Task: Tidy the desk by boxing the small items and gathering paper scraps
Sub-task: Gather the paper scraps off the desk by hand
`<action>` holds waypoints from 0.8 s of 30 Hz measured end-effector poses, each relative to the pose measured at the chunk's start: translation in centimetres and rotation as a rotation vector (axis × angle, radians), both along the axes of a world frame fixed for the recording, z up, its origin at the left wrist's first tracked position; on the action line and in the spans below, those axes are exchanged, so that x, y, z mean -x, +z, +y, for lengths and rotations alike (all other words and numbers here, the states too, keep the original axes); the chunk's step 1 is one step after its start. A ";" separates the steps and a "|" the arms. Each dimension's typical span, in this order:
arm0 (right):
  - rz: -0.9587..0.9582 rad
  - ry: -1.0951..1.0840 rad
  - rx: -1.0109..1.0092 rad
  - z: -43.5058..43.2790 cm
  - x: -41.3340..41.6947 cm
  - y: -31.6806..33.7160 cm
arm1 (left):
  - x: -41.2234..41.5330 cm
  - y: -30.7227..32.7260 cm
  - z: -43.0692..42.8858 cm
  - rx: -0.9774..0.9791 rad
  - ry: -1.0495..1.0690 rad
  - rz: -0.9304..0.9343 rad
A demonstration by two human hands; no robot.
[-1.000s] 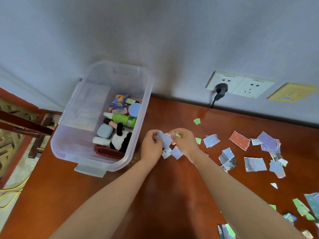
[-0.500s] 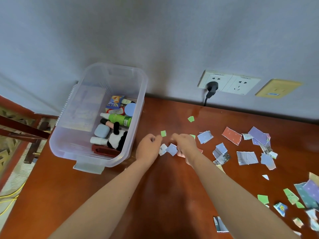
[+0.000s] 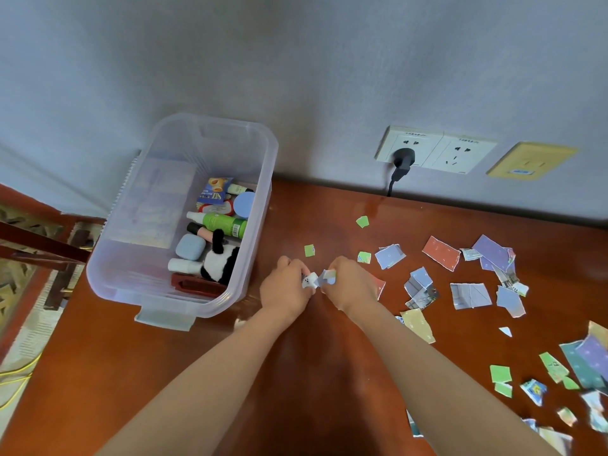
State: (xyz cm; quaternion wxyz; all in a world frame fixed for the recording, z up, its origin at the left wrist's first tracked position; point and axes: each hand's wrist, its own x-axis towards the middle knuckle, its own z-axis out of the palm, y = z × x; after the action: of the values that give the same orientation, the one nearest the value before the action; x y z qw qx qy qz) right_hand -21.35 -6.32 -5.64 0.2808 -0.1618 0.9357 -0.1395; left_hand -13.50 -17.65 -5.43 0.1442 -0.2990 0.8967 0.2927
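Observation:
My left hand [image 3: 285, 287] and my right hand [image 3: 350, 284] meet on the red-brown desk [image 3: 296, 373], just right of the clear plastic box [image 3: 108, 281]. Between them each hand pinches small paper scraps [image 3: 318, 280], white and pale blue. Small items lie in the box: a panda toy [image 3: 219, 261], a green bottle [image 3: 224, 222], a blue case [image 3: 190, 247], a snack packet [image 3: 213, 189]. Several torn scraps [image 3: 470, 295] in blue, red and green are scattered over the desk to the right.
The box stands against the grey wall at the desk's left end. A double wall socket [image 3: 434, 149] with a black plug [image 3: 402, 163] and a yellow plate [image 3: 530, 160] sit above the back edge. A wooden chair [image 3: 39, 245] stands off the left edge.
The hands have drawn toward me, lowered to the desk and closed together around the scraps. One green scrap now lies uncovered beyond them. The view has shifted slightly.

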 end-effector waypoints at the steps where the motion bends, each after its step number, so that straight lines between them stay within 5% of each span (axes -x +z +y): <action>1: -0.003 0.009 0.003 0.0 0.0 0.0 | 0.1 0.0 0.0 -0.003 0.004 0.001; 7: -0.110 -0.050 0.076 0.4 0.0 -0.1 | 0.2 -0.2 0.3 0.045 -0.046 0.051; 13: -0.636 -0.657 0.614 -0.4 0.1 2.3 | -0.2 0.4 -0.2 -0.282 0.209 0.123; 19: -0.763 -0.575 0.740 -0.8 0.2 3.6 | 0.2 0.5 -1.2 -0.578 0.670 0.220; 24: -0.705 -0.533 0.658 -1.5 0.8 2.8 | -0.1 0.6 -1.4 -0.520 0.606 0.141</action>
State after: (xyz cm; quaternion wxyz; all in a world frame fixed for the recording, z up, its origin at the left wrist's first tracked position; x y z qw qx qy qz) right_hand -22.15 -7.86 -2.86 0.4665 0.0579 0.7006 -0.5368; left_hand -13.35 -19.08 -4.83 0.0603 -0.4824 0.6719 0.5588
